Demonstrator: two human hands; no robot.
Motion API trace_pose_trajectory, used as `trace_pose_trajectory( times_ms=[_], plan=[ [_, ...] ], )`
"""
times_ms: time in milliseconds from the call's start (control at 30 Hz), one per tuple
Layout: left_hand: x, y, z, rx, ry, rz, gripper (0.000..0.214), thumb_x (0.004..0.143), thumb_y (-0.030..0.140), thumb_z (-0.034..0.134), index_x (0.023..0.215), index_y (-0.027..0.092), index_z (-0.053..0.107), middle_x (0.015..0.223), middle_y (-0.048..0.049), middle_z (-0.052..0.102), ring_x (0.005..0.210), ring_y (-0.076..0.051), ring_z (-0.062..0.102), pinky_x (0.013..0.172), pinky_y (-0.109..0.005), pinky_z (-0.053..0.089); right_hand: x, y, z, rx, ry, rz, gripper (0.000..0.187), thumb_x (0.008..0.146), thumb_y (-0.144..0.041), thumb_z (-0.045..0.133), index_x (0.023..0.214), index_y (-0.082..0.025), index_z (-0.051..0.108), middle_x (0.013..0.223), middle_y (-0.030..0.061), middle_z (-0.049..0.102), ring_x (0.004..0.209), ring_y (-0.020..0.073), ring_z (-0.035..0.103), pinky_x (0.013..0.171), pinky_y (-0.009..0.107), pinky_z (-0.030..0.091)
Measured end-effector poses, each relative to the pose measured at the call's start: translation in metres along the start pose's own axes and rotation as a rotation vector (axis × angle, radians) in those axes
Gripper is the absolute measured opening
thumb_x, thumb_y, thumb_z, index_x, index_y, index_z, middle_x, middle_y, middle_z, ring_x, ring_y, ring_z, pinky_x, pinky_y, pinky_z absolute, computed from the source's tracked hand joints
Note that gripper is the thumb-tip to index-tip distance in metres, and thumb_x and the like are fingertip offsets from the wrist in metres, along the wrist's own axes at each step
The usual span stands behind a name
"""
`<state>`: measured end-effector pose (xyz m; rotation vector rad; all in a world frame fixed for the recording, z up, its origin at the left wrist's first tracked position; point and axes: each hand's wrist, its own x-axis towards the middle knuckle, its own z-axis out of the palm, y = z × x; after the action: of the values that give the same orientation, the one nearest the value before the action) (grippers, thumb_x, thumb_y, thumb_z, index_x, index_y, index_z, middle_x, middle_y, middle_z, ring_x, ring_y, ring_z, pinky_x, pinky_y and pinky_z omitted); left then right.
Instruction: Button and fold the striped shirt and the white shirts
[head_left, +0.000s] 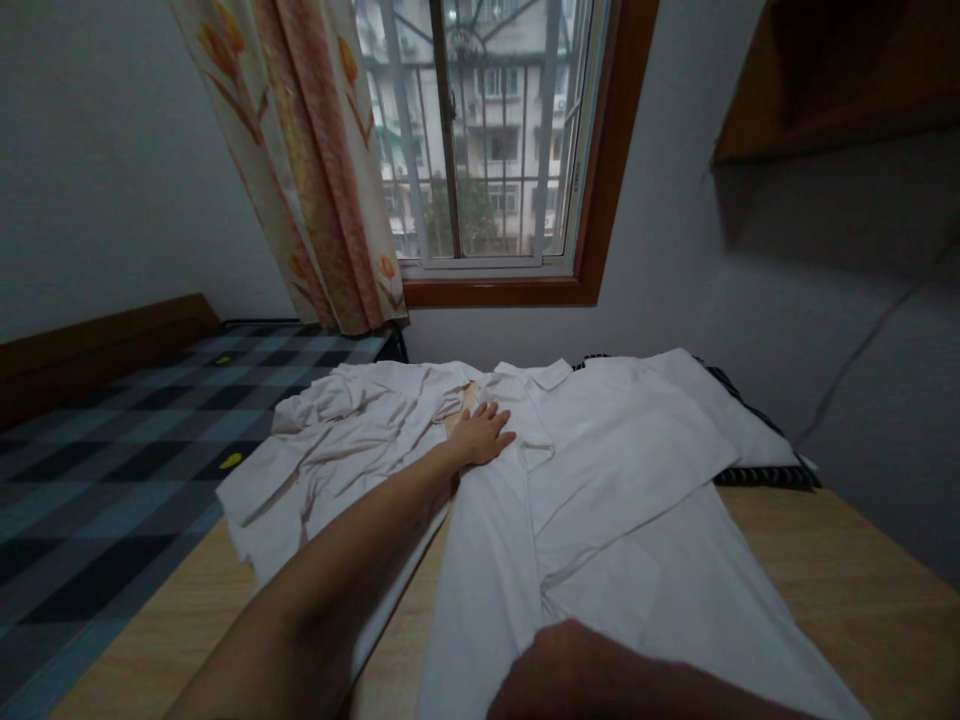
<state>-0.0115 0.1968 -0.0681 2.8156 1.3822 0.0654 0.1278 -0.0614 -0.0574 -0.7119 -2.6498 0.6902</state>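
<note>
A long white collared garment (630, 440), a shirt or coat, lies spread on the wooden table, its collar toward the window. One sleeve is laid across its body. My left hand (484, 435) rests flat on its upper left part near the shoulder, fingers spread. Low in the view, my right hand (555, 665) is over the garment's front near its lower middle. The fingers of that hand are hidden beneath it and in shadow, so I cannot make out what they hold. Beside my left forearm lies a second, crumpled white cloth garment (360, 425).
Pale wood of the table (862, 560) shows at both sides. A bed with a checked cover (135, 450) stands left. At the back right, a white pillow-like item with black striped trim (765, 478) lies partly under the garment. A curtain (322, 170) hangs beside the window (487, 140).
</note>
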Motion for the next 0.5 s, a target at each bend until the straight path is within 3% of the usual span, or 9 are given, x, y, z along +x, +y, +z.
trace_pose_trajectory(
  times_ms=[67, 100, 233, 300, 367, 500],
  plan=[
    [0.001, 0.000, -0.008, 0.001, 0.069, 0.024, 0.052, 0.092, 0.050, 0.040, 0.135, 0.022, 0.045, 0.144, -0.0141, 0.043, 0.133, -0.032, 0.038, 0.106, -0.051, 0.030, 0.010, 0.015, -0.040, 0.011, 0.150, 0.117, 0.024, 0.079, -0.036, 0.067, 0.100, -0.023, 0.066, 0.076, -0.0030, 0.067, 0.067, 0.0121, 0.060, 0.067, 0.023, 0.044],
    [0.004, 0.000, -0.012, -0.008, 0.122, 0.015, 0.050, 0.091, 0.048, 0.044, 0.133, 0.021, 0.048, 0.141, -0.0138, 0.047, 0.130, -0.031, 0.041, 0.105, -0.049, 0.032, 0.017, 0.027, -0.061, 0.000, 0.249, 0.184, 0.021, 0.082, -0.032, 0.064, 0.099, -0.021, 0.066, 0.075, -0.0014, 0.066, 0.065, 0.0121, 0.059, 0.066, 0.024, 0.044],
    [0.027, 0.000, -0.023, -0.091, 0.318, -0.182, 0.054, 0.088, 0.041, 0.050, 0.136, 0.014, 0.044, 0.143, -0.0174, 0.044, 0.131, -0.030, 0.040, 0.108, -0.043, 0.031, 0.054, 0.112, -0.127, -0.194, 0.611, 0.461, 0.016, 0.084, -0.020, 0.056, 0.094, -0.015, 0.067, 0.078, 0.0034, 0.065, 0.069, 0.0142, 0.058, 0.068, 0.026, 0.045],
    [0.041, -0.002, -0.019, -0.114, 0.348, -0.264, 0.060, 0.090, 0.043, 0.048, 0.140, 0.012, 0.037, 0.149, -0.0197, 0.035, 0.137, -0.032, 0.032, 0.110, -0.046, 0.026, 0.071, 0.159, -0.144, -0.321, 0.653, 0.560, 0.019, 0.083, -0.016, 0.055, 0.099, -0.013, 0.067, 0.092, 0.0075, 0.067, 0.079, 0.0158, 0.060, 0.076, 0.027, 0.045],
    [0.052, -0.004, -0.008, -0.110, 0.354, -0.298, 0.065, 0.090, 0.046, 0.045, 0.144, 0.011, 0.032, 0.153, -0.0208, 0.027, 0.141, -0.033, 0.024, 0.112, -0.049, 0.022, 0.087, 0.199, -0.150, -0.417, 0.613, 0.639, 0.026, 0.083, -0.013, 0.056, 0.107, -0.013, 0.066, 0.106, 0.0101, 0.066, 0.094, 0.0177, 0.059, 0.087, 0.029, 0.043],
    [0.057, -0.009, 0.017, -0.114, 0.339, -0.350, 0.071, 0.090, 0.050, 0.042, 0.145, 0.007, 0.028, 0.153, -0.0238, 0.025, 0.141, -0.036, 0.022, 0.112, -0.048, 0.020, 0.110, 0.247, -0.143, -0.573, 0.446, 0.692, 0.031, 0.085, -0.014, 0.056, 0.114, -0.016, 0.066, 0.123, 0.0099, 0.061, 0.114, 0.0216, 0.051, 0.097, 0.032, 0.036]
  ],
)
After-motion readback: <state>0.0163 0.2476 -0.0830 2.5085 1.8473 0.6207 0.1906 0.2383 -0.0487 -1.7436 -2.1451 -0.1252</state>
